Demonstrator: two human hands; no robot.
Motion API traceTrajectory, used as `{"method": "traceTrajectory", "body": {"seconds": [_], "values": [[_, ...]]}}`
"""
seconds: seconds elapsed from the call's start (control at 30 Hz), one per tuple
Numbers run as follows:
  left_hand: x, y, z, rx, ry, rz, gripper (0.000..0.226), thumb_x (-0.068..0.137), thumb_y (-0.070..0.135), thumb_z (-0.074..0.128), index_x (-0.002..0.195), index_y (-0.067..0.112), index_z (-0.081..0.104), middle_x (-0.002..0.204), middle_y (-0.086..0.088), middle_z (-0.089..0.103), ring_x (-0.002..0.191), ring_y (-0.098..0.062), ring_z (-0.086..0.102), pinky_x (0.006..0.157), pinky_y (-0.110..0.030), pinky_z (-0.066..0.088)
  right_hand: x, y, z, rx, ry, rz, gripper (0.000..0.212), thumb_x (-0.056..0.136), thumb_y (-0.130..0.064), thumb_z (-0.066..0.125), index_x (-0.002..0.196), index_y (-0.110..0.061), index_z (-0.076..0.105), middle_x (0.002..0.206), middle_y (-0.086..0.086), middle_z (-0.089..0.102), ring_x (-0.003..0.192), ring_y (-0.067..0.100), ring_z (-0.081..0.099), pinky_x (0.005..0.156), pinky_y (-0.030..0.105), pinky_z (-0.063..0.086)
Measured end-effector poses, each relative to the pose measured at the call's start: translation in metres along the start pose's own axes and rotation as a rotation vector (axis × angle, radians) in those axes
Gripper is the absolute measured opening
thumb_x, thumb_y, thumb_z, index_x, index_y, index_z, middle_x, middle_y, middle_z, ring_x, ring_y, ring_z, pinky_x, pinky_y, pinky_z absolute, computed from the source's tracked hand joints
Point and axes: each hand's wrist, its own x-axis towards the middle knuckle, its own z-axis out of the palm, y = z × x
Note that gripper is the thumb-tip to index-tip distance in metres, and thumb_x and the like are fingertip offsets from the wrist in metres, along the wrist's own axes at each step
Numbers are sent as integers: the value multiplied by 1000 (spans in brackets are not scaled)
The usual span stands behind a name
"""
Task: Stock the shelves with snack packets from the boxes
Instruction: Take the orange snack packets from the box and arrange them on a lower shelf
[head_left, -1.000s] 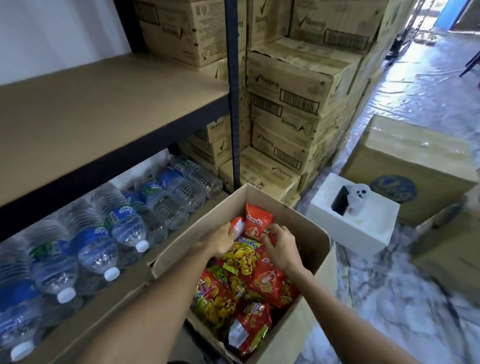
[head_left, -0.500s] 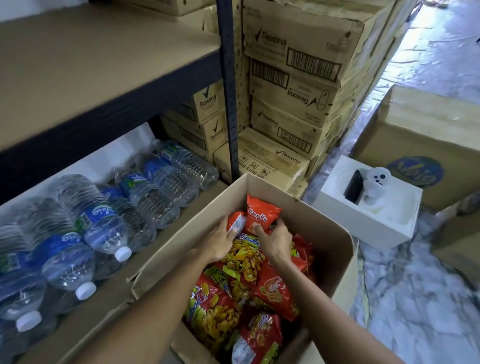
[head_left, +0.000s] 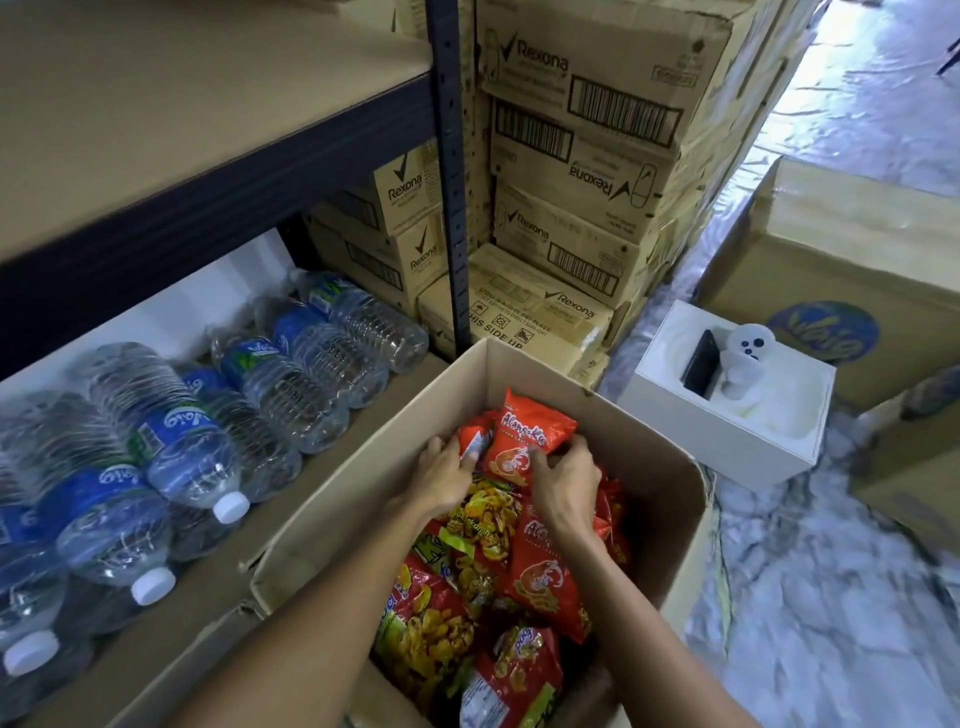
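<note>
Two hands are reaching into an open cardboard box (head_left: 524, 371) of snack packets (head_left: 441, 618), lower centre of the frame.

The right hand (head_left: 563, 488) is curling its fingers (head_left: 574, 449) round an upright red packet (head_left: 524, 441) at the box's far end. Just beside it, the left hand (head_left: 447, 475) is pinching a second red packet (head_left: 474, 441). Water bottles (head_left: 182, 441) are lying on the lower shelf (head_left: 208, 582) at left. Rexona cartons (head_left: 587, 130) are sitting stacked at upper centre.
</note>
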Motion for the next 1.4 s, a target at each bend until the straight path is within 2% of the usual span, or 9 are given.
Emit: {"method": "traceTrajectory", "body": {"seconds": [0.17, 0.37, 0.47, 0.63, 0.73, 0.9, 1.13, 1.27, 1.4], "values": [[-2, 1, 1, 86, 46, 56, 45, 103, 38, 47, 143, 17, 45, 142, -11, 41, 134, -29, 37, 113, -38, 29, -13, 13, -24, -43, 38, -16, 22, 94, -25, 64, 109, -15, 51, 81, -9, 60, 74, 14, 61, 80, 41, 55], [-9, 1, -7, -194, 11, 54, 38, 97, 30, 62, 132, 24, 49, 131, -2, 60, 115, -18, 57, 100, -38, 48, -19, 17, -27, -53, 33, 14, 23, 98, -31, 56, 110, -21, 39, 80, -10, 56, 73, 21, 62, 84, 50, 56], [-12, 6, -11, -192, -16, 39, 58, 98, 32, 59, 150, 19, 38, 131, -1, 56, 123, -20, 53, 109, -39, 42, -18, 17, -27, -73, 37, 46, 26, 97, -36, 55, 109, -26, 35, 92, 0, 61, 88, 32, 67, 89, 54, 54], [-13, 10, -9, -53, -3, 108, 41, 91, 36, 69, 127, 17, 61, 141, -7, 44, 131, -24, 46, 114, -42, 37, -20, 11, -27, -100, 2, 24, 27, 98, -37, 55, 113, -22, 39, 111, 12, 68, 97, 34, 66, 90, 47, 53], [-14, 11, -10, -55, -53, 123, 37, 89, 36, 72, 118, 18, 58, 140, -4, 52, 127, -21, 52, 104, -37, 45, -19, 14, -25, -95, -40, 5, 49, 92, -50, 62, 125, -21, 42, 122, 9, 65, 109, 32, 64, 97, 50, 51], [-15, 7, -17, 137, -50, 96, 81, 81, 58, 72, 145, 20, 40, 150, -6, 45, 136, -26, 43, 111, -45, 39, -17, 21, -26, -78, -51, -5, 53, 84, -57, 70, 118, -26, 43, 122, 7, 65, 109, 30, 64, 96, 53, 51], [-31, 17, -28, 378, -55, 106, 76, 81, 73, 60, 127, 14, 63, 132, -10, 52, 129, -29, 45, 108, -41, 39, -16, 19, -29, -53, -68, -18, 44, 82, -50, 74, 113, -27, 52, 114, 3, 67, 104, 23, 65, 96, 46, 53], [-51, 28, -51, 250, -61, 85, 54, 79, 67, 69, 101, 18, 63, 109, -5, 69, 99, -24, 66, 89, -40, 53, -24, 10, -35, 1, -84, -66, 41, 80, -50, 74, 110, -30, 54, 104, -3, 66, 93, 15, 65, 88, 44, 56], [-79, 40, -86, 55, -63, 54, 66, 83, 59, 70, 123, 8, 59, 122, -8, 68, 105, -23, 66, 92, -37, 52, -43, -20, -51, 117, -88, -130, 33, 88, -32, 74, 114, -24, 55, 98, -13, 66, 85, 1, 65, 75, 25, 54]]}}
